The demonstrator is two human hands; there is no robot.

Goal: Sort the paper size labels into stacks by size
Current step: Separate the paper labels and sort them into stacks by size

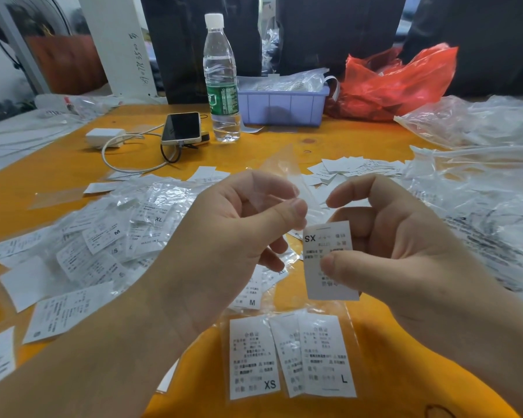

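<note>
Label marked XS (329,260), upside down, pinched between right hand (405,254) thumb and fingers. Left hand (224,242) pinches an empty clear sleeve (287,176). Nearer than the held label: sleeved XS and L labels (290,357) side by side. Left of it: mixed unsorted heap (103,236). Beyond: loose pile (354,168). Sorting judged barely begun.

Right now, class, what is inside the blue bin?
Crinkled clear plastic bags with printed labels inside rise above the blue bin rim. Its opaque walls hide whatever lies deeper.
</note>
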